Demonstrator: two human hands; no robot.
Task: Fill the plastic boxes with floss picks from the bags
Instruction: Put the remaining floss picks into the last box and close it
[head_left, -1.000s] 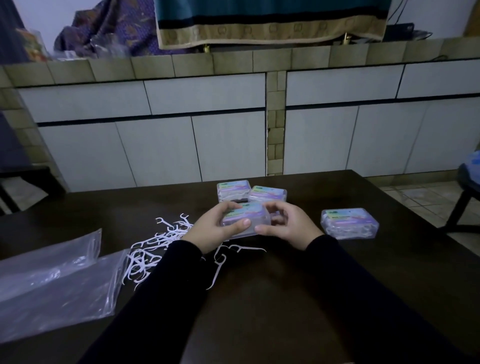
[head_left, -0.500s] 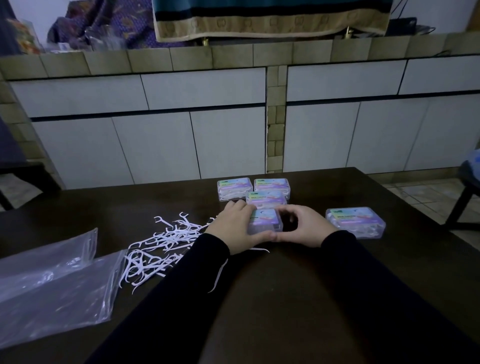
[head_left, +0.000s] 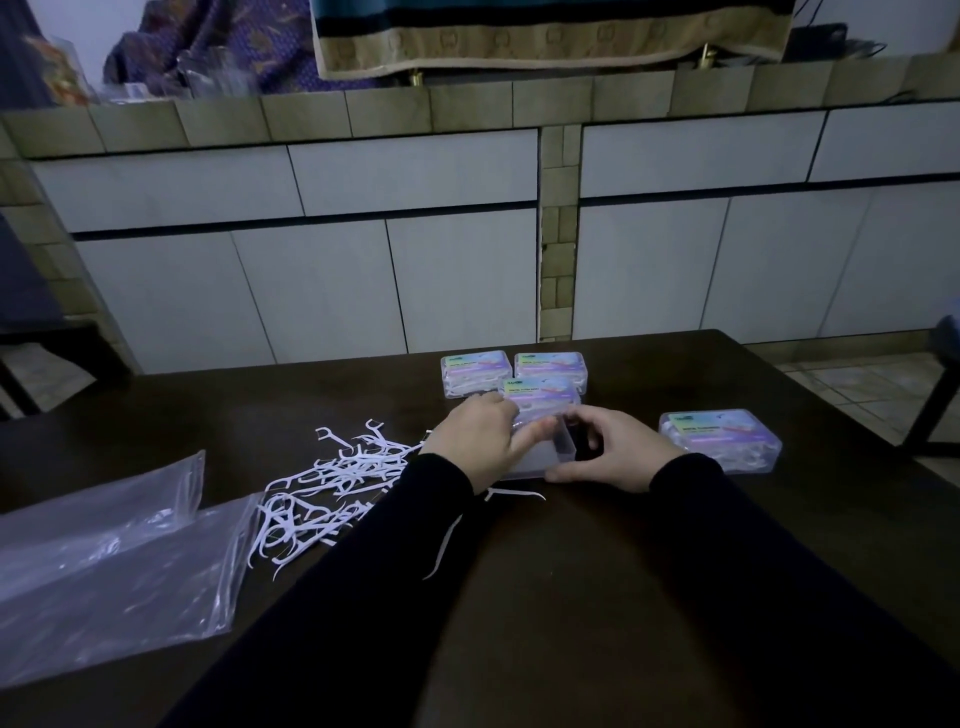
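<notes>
Clear plastic box (head_left: 540, 457) gripped by left hand (head_left: 480, 441), right hand (head_left: 615, 460); dark wooden table (head_left: 571, 597), white tiled counter wall (head_left: 415, 249) behind; loose white floss picks (head_left: 332, 483), clear bags (head_left: 104, 566) left.

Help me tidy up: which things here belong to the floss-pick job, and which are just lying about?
Job:
open box in both hands: left, right
loose picks
bags
filled boxes: three at the back, one at right

Lying about:
cloths on the ledge
chair at right
</notes>
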